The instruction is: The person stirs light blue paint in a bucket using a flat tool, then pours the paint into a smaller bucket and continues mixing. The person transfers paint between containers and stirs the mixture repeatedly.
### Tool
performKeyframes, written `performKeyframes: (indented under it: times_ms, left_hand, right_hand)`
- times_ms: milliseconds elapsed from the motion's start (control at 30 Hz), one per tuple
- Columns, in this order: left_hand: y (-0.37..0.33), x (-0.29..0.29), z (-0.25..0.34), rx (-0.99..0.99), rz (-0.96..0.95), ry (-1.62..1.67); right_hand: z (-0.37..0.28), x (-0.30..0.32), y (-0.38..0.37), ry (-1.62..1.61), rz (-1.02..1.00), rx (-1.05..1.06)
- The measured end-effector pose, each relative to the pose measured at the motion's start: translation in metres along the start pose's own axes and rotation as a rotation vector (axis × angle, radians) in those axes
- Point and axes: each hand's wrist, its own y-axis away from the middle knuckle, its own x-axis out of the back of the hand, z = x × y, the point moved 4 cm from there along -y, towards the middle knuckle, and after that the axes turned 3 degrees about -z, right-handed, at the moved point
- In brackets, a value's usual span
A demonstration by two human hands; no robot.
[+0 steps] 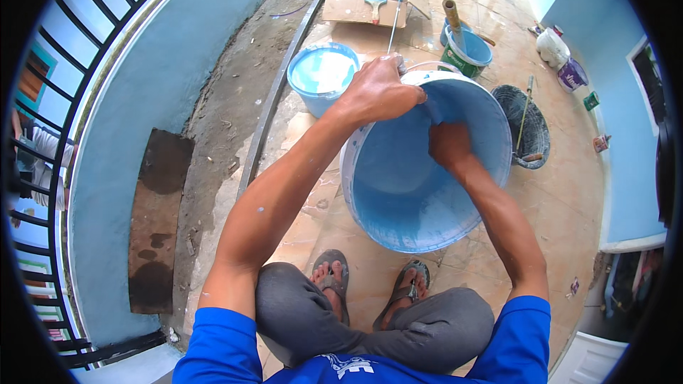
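- My right hand reaches down inside the large round light-blue plastic bucket, pressed against its inner far wall; I cannot tell whether its fingers are curled or flat.
- My left hand is closed over the far rim of that same bucket, fingers wrapped across the edge, just to the left of my right hand.
- The bucket is tilted with its mouth toward me and stands on the tan tiled floor, just beyond my two feet in grey sandals.
- Just left of my left hand stands a smaller round blue plastic pail holding pale blue paint.
- To the right of my right hand lies a dark woven round basket with a thin stick across it.
- Beyond my left hand, a green-and-blue paint tub holds a roller with a tan handle.
- Farther off, past the pail, a flattened brown cardboard box carries a wide paintbrush with light-blue bristles.
- Far to my left runs a light-blue plastered low wall with black metal railings above it.
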Motion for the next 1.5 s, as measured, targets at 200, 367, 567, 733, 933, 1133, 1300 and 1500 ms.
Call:
performKeyframes:
  times_ms: [200,367,567,733,933,1133,1300,1500]
  left_hand:
    - [-0.015,0.001,-0.009,0.073,0.009,0.114]
    - [-0.033,0.011,-0.031,0.112,-0.011,0.277]
    - [-0.055,0.018,-0.068,0.189,0.096,0.388]
    - [-0.057,0.014,-0.087,0.299,0.187,0.486]
    - [-0.071,-0.006,-0.091,0.429,0.078,0.672]
    - [-0.096,-0.028,-0.097,0.499,-0.073,0.667]
    - [-0.101,-0.037,-0.122,0.543,-0.120,0.719]
    - [-0.095,-0.031,-0.118,0.489,-0.256,0.563]
  right_hand:
    - [-0.022,-0.024,0.023,-0.135,-0.310,0.075]
    - [-0.024,-0.046,0.010,-0.421,-0.545,0.159]
    - [-0.049,-0.023,-0.011,-0.931,-0.622,0.072]
    - [-0.033,-0.002,-0.016,-1.065,-0.599,0.052]
    - [0.019,0.076,0.007,-0.663,-0.307,0.000]
    - [0.038,0.124,0.033,-0.681,-0.115,-0.059]
    - [0.006,0.074,0.052,-0.524,-0.413,0.018]
    - [-0.007,0.074,0.046,-0.518,-0.552,-0.069]
